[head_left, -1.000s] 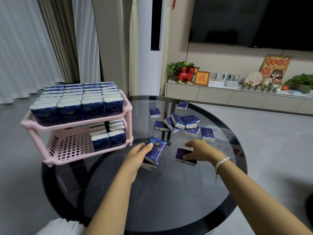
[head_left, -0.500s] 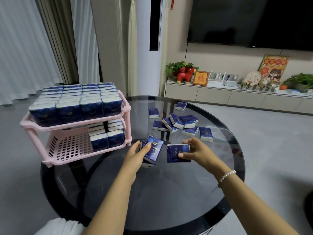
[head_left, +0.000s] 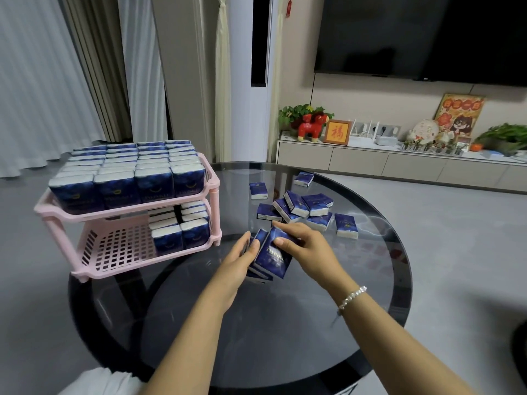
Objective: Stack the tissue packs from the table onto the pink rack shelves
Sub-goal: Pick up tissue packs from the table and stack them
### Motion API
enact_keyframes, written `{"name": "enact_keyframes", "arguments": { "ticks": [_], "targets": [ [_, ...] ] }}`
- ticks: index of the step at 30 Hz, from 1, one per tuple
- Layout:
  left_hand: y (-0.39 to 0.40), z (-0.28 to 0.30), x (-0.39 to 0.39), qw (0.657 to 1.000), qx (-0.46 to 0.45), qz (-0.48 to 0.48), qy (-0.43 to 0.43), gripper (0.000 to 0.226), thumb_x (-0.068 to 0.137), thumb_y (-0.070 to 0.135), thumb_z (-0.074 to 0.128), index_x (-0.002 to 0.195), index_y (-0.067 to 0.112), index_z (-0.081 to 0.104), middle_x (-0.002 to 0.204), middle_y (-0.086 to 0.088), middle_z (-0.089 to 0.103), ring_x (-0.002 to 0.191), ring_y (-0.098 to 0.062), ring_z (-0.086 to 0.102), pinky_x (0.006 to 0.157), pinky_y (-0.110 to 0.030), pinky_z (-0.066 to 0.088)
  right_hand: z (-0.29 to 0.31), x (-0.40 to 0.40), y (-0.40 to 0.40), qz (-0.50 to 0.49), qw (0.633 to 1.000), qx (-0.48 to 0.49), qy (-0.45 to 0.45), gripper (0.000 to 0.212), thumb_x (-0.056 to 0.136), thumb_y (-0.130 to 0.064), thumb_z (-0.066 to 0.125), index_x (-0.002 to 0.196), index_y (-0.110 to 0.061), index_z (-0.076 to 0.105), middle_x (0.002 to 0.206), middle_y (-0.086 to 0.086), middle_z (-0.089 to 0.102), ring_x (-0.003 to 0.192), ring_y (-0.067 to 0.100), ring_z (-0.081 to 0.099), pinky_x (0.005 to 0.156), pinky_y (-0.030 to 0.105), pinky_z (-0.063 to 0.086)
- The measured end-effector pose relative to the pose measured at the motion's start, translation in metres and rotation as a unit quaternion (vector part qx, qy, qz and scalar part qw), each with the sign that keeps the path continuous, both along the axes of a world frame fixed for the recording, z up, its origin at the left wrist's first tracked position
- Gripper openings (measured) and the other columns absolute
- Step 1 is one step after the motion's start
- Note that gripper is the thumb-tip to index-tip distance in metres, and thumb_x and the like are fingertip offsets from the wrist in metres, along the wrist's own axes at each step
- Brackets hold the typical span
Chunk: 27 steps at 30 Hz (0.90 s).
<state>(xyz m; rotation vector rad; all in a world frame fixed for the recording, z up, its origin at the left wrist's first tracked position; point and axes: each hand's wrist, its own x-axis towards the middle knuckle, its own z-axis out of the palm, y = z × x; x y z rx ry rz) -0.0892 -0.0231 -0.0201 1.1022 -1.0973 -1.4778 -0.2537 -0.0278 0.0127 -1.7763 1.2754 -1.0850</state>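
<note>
A pink two-shelf rack (head_left: pixel 122 267) stands at the left of the round glass table (head_left: pixel 285 323). Its top shelf is packed with several dark blue tissue packs (head_left: pixel 128 172), and a few more fill the right end of the lower shelf (head_left: pixel 182 232). Over the table's middle my left hand (head_left: pixel 238 259) grips a small bundle of tissue packs (head_left: pixel 271 259) from the left. My right hand (head_left: pixel 302 245) pinches the front pack of that bundle from the right. Several loose packs (head_left: pixel 302 206) lie scattered beyond my hands.
The lower shelf's left part (head_left: pixel 114 246) is bare pink grid. A long TV cabinet (head_left: pixel 399 163) with plants and ornaments runs along the far wall under a dark television. Curtains hang behind the rack. Grey floor surrounds the table.
My right hand picked a pack off the table, lifted it and brought it left against the bundle in my left hand. The bundle now holds one more pack.
</note>
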Motion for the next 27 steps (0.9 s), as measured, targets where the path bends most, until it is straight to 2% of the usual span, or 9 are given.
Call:
{"name": "enact_keyframes", "arguments": {
  "ticks": [4,6,9,12,14,17,19,23,27],
  "targets": [
    [0.004,-0.002,0.004,0.999,0.003,-0.037,-0.014,0.109,0.051,0.074,0.075,0.144,0.032,0.037,0.142,0.005,0.051,0.128,-0.014,0.049,0.114,-0.042,0.031,0.0,0.014,-0.002,-0.001,0.999,-0.025,0.032,0.037,0.085,-0.03,0.064,0.121,-0.027,0.061,0.105,-0.009,0.055,0.103,0.011,0.055,0.093,0.031,0.047],
    [0.006,-0.002,0.008,1.0,0.005,-0.022,-0.01,0.103,0.056,0.056,0.082,0.144,0.029,0.037,0.136,0.003,0.056,0.121,-0.013,0.056,0.112,-0.04,0.036,-0.001,0.015,-0.004,0.001,1.0,0.007,0.029,0.042,0.083,-0.035,0.065,0.124,-0.03,0.058,0.11,-0.006,0.056,0.104,0.009,0.055,0.096,0.032,0.046],
    [0.006,-0.002,0.018,0.999,0.006,-0.018,0.027,0.083,0.067,0.034,0.081,0.14,0.021,0.044,0.129,-0.003,0.062,0.112,-0.016,0.062,0.106,-0.037,0.042,-0.005,0.012,-0.009,0.098,0.971,0.2,-0.084,0.07,0.077,-0.048,0.068,0.139,-0.025,0.042,0.121,-0.002,0.059,0.114,0.014,0.057,0.103,0.035,0.043],
    [0.012,0.001,0.031,1.0,-0.001,-0.016,0.012,0.105,0.059,0.034,0.083,0.148,0.025,0.029,0.144,0.001,0.047,0.126,-0.017,0.051,0.112,-0.04,0.035,-0.012,0.013,-0.014,0.216,0.916,0.295,-0.168,0.062,0.079,-0.028,0.068,0.134,-0.014,0.045,0.129,0.012,0.059,0.118,0.028,0.057,0.099,0.04,0.047],
    [0.017,0.002,0.043,0.999,-0.009,-0.039,-0.029,0.106,0.065,0.024,0.081,0.15,0.029,0.019,0.143,0.004,0.047,0.126,-0.013,0.05,0.109,-0.033,0.039,-0.013,0.018,-0.016,0.233,0.91,0.297,-0.174,0.069,0.075,-0.014,0.068,0.138,-0.013,0.04,0.134,0.011,0.054,0.119,0.025,0.056,0.095,0.035,0.05],
    [0.025,-0.001,0.061,0.99,-0.02,-0.082,-0.116,0.103,0.081,0.0,0.07,0.15,0.033,0.002,0.136,0.017,0.045,0.116,0.0,0.051,0.088,-0.012,0.047,-0.016,0.027,-0.017,0.25,0.929,0.255,-0.092,0.085,0.072,0.001,0.072,0.143,-0.018,0.031,0.137,-0.01,0.046,0.124,0.005,0.048,0.094,0.022,0.048],
    [0.031,-0.002,0.069,0.976,-0.014,-0.096,-0.196,0.108,0.083,-0.002,0.067,0.146,0.034,-0.012,0.126,0.029,0.04,0.113,0.006,0.044,0.079,-0.002,0.043,-0.021,0.035,-0.016,0.268,0.94,0.211,0.011,0.093,0.072,0.002,0.074,0.146,-0.023,0.024,0.136,-0.018,0.041,0.129,0.001,0.041,0.095,0.017,0.045],
    [0.039,-0.011,0.072,0.946,-0.018,-0.103,-0.308,0.122,0.078,0.013,0.076,0.14,0.037,-0.027,0.155,0.014,0.021,0.133,-0.001,0.031,0.098,-0.011,0.033,-0.018,0.041,-0.014,0.282,0.937,0.165,0.127,0.108,0.069,-0.007,0.08,0.148,-0.03,0.01,0.138,-0.02,0.03,0.128,0.002,0.032,0.088,0.016,0.048],
    [0.041,-0.015,0.069,0.922,-0.02,-0.094,-0.375,0.126,0.08,0.025,0.074,0.137,0.026,-0.038,0.159,0.009,0.003,0.142,-0.008,0.021,0.103,-0.014,0.024,-0.008,0.04,-0.018,0.288,0.93,0.166,0.157,0.111,0.068,-0.01,0.081,0.148,-0.033,0.007,0.137,-0.02,0.029,0.126,0.005,0.035,0.09,0.022,0.049]
  ]
}}
